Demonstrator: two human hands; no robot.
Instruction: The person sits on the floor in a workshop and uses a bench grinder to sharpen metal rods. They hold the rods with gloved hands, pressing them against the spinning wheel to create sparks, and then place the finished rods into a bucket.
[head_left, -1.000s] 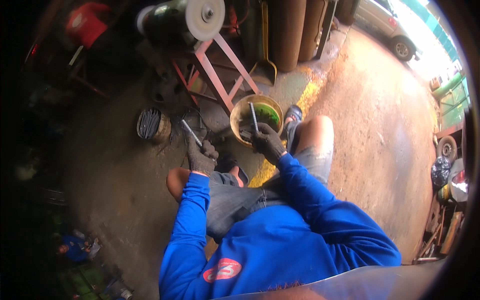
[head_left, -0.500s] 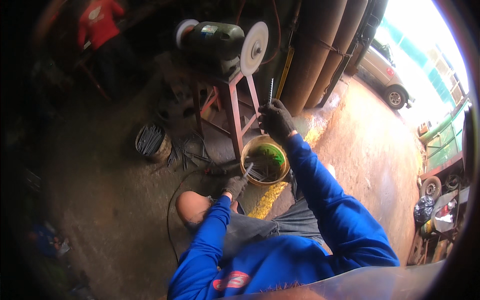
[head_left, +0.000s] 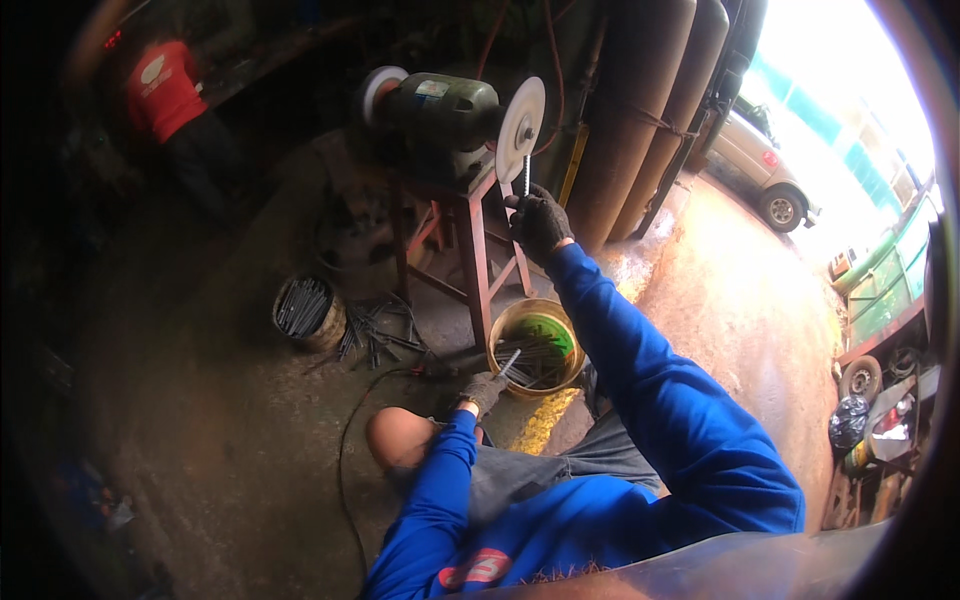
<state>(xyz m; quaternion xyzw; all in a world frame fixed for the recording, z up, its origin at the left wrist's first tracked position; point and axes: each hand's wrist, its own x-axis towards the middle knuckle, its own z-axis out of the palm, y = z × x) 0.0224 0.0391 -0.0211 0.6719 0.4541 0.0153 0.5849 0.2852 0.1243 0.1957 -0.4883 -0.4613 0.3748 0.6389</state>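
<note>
My right hand (head_left: 540,222), in a dark glove, is closed round a short ribbed metal rod (head_left: 527,174) that points up. The rod's upper end overlaps the lower edge of the pale round wheel (head_left: 522,125) on a green bench grinder (head_left: 447,108); I cannot tell if they touch. Lower down, my gloved left hand (head_left: 482,391) grips another short metal rod (head_left: 511,361), its tip in front of a pale bucket (head_left: 495,322). Metal rods lie inside that bucket, beside a green patch on its inner wall.
The grinder's reddish metal stand (head_left: 475,265) rises behind the bucket. Left of it are a container of dark rods (head_left: 302,306) and a loose rod pile (head_left: 385,335). A black cable (head_left: 343,460) crosses the floor. Tall brown cylinders (head_left: 625,120) stand behind; a person in red (head_left: 165,90) is far left.
My right hand has brought its rod slightly left and down in view, up against the wheel's outline. My left hand has shifted slightly right with its rod. The whole view has tilted a little.
</note>
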